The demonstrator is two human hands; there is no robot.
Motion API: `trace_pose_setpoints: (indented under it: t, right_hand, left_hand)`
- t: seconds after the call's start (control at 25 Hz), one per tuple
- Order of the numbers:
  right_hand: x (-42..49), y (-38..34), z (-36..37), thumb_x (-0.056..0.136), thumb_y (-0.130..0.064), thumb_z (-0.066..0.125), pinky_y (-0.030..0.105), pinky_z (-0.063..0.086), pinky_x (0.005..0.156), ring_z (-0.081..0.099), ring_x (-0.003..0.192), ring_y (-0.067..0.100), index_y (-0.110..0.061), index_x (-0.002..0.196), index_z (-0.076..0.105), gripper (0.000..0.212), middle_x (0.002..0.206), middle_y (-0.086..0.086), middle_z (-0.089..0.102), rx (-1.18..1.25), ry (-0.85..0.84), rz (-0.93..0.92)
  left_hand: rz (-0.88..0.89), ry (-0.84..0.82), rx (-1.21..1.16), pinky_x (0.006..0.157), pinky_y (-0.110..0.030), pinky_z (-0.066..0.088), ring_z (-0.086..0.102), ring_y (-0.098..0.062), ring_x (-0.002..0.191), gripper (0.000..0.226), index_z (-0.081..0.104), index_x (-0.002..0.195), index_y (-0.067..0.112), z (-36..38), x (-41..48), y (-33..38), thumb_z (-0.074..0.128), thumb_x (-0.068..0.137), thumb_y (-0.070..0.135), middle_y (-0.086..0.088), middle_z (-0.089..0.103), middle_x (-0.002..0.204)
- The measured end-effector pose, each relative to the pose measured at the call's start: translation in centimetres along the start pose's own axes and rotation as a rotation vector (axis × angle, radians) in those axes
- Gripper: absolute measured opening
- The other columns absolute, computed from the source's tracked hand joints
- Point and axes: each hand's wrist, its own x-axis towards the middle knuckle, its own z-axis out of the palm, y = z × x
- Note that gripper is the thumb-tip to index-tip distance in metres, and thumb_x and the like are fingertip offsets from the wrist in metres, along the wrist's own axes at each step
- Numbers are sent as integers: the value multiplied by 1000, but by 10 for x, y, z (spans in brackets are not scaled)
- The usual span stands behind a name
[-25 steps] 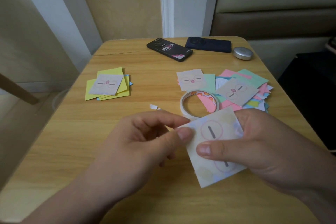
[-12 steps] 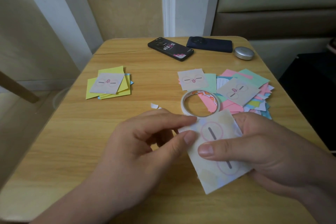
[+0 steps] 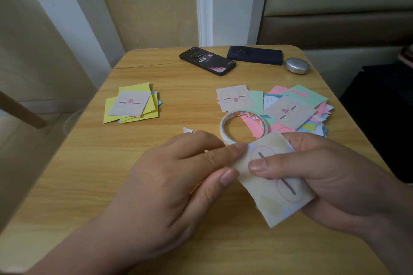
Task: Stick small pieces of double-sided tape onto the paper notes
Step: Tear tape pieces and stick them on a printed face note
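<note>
Tabletop [image 3: 89, 174] — left hand [image 3: 178, 176], right hand [image 3: 330, 176], apparently tight grip on paper note [image 3: 274, 203].

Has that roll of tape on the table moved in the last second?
No. The tape roll lies just where it was, at the same gap from the black phone.

At your worktop's [image 3: 89, 174] far edge lie a black phone [image 3: 207, 60], a dark blue phone [image 3: 254, 55] just beside it, and a silver oval case [image 3: 297, 65] rightmost.

Only blurred, unreadable characters on the black phone [image 3: 207, 61]
</note>
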Motion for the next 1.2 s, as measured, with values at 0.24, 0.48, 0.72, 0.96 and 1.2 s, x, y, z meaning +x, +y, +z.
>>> trace_pose_setpoints:
  t: [0.24,0.48,0.72,0.96,1.2]
  right_hand:
    - [0,-3,5,77,-3,68,32,61,72,74,93,29,-2,102,76,26,104,20,74,-23,166,-86]
    - [-1,3,6,68,-31,79,29,48,52,68,66,30,-11,93,75,33,83,11,75,-248,486,-294]
    - [0,8,16,68,-36,72,18,35,37,58,47,13,-16,77,74,21,63,6,68,-249,515,-414]
    - [-7,4,24,72,-29,69,11,41,40,64,47,7,-10,72,74,19,60,2,72,-346,580,-514]
    - [-6,8,24,79,-20,74,12,48,47,70,56,3,-16,77,76,5,66,-7,75,-394,647,-546]
  left_hand:
    - [-31,25,43,80,-27,50,62,-7,93,58,25,157,27,4,-5,-5,40,103,43,19,61,131]
    - [-720,93,-995,52,-29,49,61,-17,59,11,79,89,16,25,-2,4,74,80,21,-7,74,79]
    - [-850,-9,-1549,47,-25,46,59,-15,55,12,75,83,9,33,0,24,66,84,17,-8,69,77]
    - [-872,2,-1705,49,-27,46,59,-15,59,15,72,86,7,38,0,21,70,84,22,-6,66,79]
    - [-899,142,-1505,45,-26,42,55,-17,52,16,72,72,11,38,-1,26,77,67,25,-10,65,69]
